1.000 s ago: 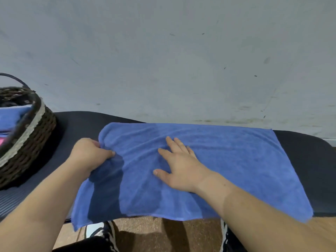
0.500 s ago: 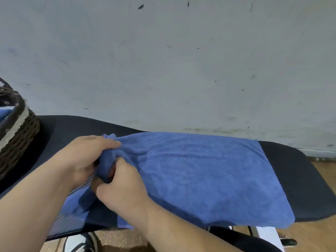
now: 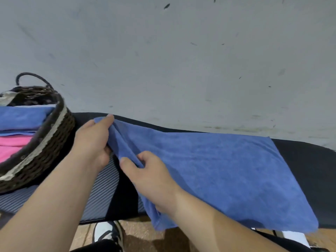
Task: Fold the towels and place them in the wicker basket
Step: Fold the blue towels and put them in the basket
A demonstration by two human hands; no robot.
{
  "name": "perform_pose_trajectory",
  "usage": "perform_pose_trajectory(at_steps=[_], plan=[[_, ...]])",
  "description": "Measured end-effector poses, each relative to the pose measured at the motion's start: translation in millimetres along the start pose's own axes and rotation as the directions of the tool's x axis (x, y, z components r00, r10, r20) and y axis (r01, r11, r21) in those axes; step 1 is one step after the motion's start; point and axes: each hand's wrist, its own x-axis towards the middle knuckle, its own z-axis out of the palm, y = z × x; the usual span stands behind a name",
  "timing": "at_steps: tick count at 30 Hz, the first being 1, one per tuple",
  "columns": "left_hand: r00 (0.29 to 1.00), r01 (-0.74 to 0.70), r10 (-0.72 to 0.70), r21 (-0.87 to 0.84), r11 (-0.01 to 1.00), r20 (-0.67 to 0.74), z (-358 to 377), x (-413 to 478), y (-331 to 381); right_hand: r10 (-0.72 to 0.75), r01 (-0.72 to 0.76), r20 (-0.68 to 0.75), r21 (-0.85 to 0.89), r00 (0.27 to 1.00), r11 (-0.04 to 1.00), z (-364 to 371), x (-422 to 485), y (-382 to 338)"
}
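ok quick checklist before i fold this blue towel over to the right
1. Grip of left hand on the far left corner of the blue towel: ok.
2. Pinch of right hand on its near left edge: ok.
3. Right part lying flat on the black table: ok.
4. Near edge fully on the table: not ok, it hangs over the front.
5. Room in the wicker basket above the folded towels: cannot tell.
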Motion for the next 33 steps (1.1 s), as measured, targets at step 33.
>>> perform_pose_trajectory(at_steps=[33], plan=[[0.657,-0.301,-0.386,0.696,0.652,0.647,328.4,-137.0,-142.7,0.541,-0.594,-0.247,-0.300,0.804,0.746,-345.6,-110.8,60.4]])
